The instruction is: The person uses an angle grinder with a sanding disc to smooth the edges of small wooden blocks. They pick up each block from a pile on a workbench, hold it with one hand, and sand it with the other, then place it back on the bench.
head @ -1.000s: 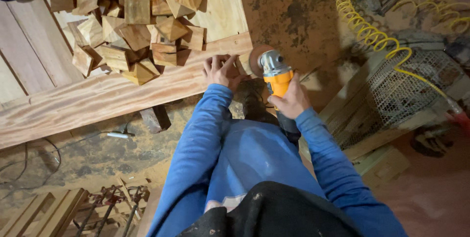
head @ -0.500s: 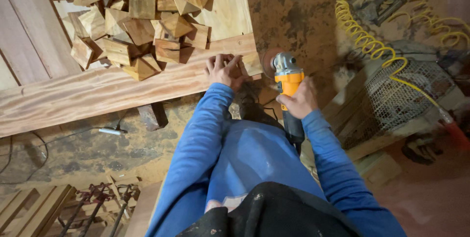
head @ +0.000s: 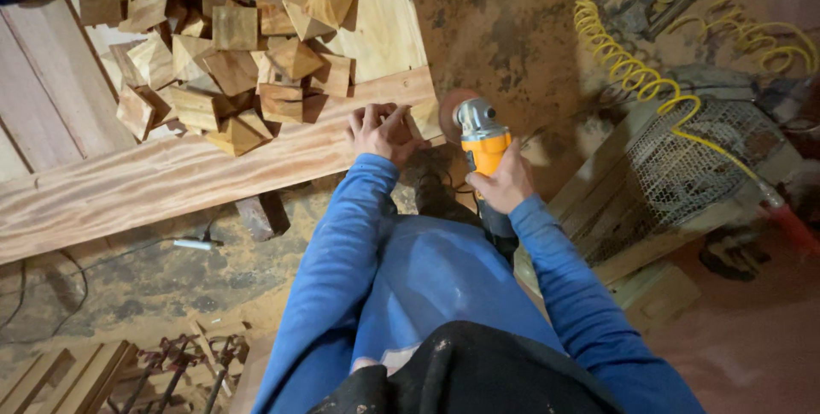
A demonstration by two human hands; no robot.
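Note:
My right hand (head: 502, 182) grips the orange body of an angle grinder (head: 480, 140). Its brown sanding disc (head: 450, 110) sits against the end of a small wooden block (head: 423, 117). My left hand (head: 381, 131) presses that block down on the right end of a long reddish plank (head: 171, 176), fingers curled over it. Both arms wear blue sleeves.
A heap of several pyramid-topped wooden blocks (head: 231, 46) lies on the boards behind the plank. A yellow coiled air hose (head: 632, 72) runs across the dusty floor to the right, over a wire mesh guard (head: 692, 166). Clamps (head: 179, 363) and timber lie at lower left.
The grinder and my right hand have shifted slightly left, bringing the disc back against the block's end. My left hand keeps its place on the block.

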